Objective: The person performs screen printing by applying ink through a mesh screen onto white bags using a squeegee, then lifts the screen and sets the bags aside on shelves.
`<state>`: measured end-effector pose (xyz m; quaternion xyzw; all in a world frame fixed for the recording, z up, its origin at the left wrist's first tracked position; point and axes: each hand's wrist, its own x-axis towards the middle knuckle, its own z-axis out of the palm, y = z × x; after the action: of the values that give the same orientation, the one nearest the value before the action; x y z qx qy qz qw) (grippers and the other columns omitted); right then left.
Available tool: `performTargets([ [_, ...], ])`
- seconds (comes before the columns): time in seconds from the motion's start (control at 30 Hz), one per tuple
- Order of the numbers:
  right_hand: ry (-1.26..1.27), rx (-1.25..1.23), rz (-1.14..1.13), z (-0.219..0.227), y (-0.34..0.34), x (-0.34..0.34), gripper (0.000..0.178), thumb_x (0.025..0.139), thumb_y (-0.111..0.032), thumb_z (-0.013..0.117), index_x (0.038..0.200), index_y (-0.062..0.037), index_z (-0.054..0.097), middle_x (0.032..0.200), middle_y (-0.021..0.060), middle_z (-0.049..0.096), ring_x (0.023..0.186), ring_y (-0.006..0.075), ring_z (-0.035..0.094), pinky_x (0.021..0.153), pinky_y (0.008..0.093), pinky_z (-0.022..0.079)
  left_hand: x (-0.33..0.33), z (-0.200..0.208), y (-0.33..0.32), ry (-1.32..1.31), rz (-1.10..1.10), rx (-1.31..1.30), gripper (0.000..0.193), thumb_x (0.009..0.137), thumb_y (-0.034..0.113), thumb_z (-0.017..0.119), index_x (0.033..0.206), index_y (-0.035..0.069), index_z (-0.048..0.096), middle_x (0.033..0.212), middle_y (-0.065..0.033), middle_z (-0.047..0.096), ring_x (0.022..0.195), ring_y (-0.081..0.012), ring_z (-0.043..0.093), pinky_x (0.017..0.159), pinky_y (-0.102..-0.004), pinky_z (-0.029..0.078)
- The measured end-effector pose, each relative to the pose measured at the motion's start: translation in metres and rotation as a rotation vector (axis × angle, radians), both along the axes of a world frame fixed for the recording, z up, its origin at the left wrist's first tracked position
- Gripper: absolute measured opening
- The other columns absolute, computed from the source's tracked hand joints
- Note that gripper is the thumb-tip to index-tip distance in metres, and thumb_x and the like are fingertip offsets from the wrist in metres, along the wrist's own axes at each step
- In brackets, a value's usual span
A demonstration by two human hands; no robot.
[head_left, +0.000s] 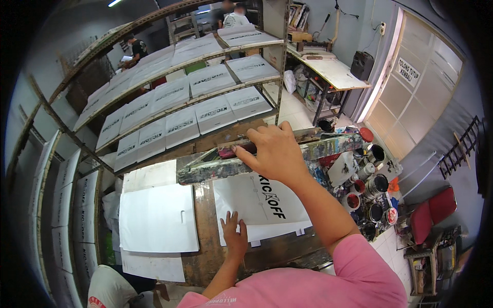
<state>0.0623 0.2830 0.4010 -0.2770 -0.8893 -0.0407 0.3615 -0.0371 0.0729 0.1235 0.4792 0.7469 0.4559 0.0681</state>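
My right hand (pixel 277 154) reaches across the bench with its fingers bent over the near bar of a paint-stained screen-printing frame (pixel 318 150); the frame is tilted up. Partly under the hand is a dark reddish piece (pixel 241 150) that I cannot make out fully. Below the frame lies a flat white bag (pixel 241 197) printed with black lettering and a thin line drawing. My left hand (pixel 234 233) rests on this bag's near left part, fingers spread. To the left sits a stack of blank white bags (pixel 159 218), the top one with a handle slot.
Metal racks (pixel 177 72) carrying rows of printed bags stand beyond and to the left. Ink tins and pots (pixel 377 185) crowd the right side, near a red chair (pixel 434 213). Behind are a worktable (pixel 334 72) and a door (pixel 416 77). Other people (pixel 137 49) are in the background.
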Motion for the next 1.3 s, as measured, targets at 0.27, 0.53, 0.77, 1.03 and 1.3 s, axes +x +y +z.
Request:
performTargets([
  [0.27,0.004,-0.025,0.014,-0.006,-0.009,0.004,0.043,0.093,-0.048,0.067,0.093,-0.0048,0.071,0.084,0.0129,0.067,0.085,0.0309,0.066,0.087,0.0461,0.04,-0.071,0.0,-0.094,-0.078,0.306,0.032,0.04,0.096,0.002,0.058,0.135,-0.003,0.066,0.142,-0.0246,0.063,0.142,-0.0378,0.052,0.126,-0.0494,0.024],
  [0.53,-0.067,-0.085,-0.019,-0.03,-0.048,0.021,0.044,0.093,-0.048,0.066,0.096,-0.0044,0.072,0.088,0.0117,0.067,0.089,0.0296,0.063,0.089,0.0458,0.039,-0.172,-0.008,-0.213,-0.015,0.47,0.114,0.045,0.094,-0.004,0.057,0.137,0.002,0.068,0.154,-0.0222,0.054,0.14,-0.0343,0.055,0.109,-0.0405,0.047],
  [0.77,-0.069,-0.064,-0.026,-0.051,-0.068,0.031,0.047,0.093,-0.049,0.066,0.098,-0.0034,0.074,0.09,0.0119,0.068,0.093,0.0285,0.063,0.092,0.0462,0.04,-0.291,-0.059,-0.312,0.132,0.604,0.1,0.044,0.092,-0.003,0.057,0.134,0.0,0.069,0.149,-0.0247,0.058,0.134,-0.0367,0.06,0.109,-0.0428,0.047],
  [1.03,-0.099,-0.062,-0.039,-0.046,-0.075,0.033,0.053,0.094,-0.051,0.064,0.116,-0.0031,0.069,0.093,0.0124,0.069,0.093,0.0288,0.063,0.09,0.0461,0.04,-0.302,-0.022,-0.24,0.039,0.99,-0.346,0.077,0.1,0.04,0.066,0.159,0.0,0.037,0.158,-0.0349,0.038,0.143,-0.0384,0.047,0.111,-0.0484,0.046],
  [1.3,-0.554,-0.252,0.106,-0.116,-0.088,0.058,0.057,0.096,-0.043,0.062,0.132,0.0014,0.058,0.112,0.0185,0.065,0.108,0.0368,0.063,0.093,0.0514,0.044,-0.008,0.062,-0.093,-1.515,-0.396,0.376,0.087,0.103,0.069,0.043,0.164,0.01,0.023,0.157,-0.0209,0.045,0.147,-0.0395,0.043,0.122,-0.058,0.034],
])
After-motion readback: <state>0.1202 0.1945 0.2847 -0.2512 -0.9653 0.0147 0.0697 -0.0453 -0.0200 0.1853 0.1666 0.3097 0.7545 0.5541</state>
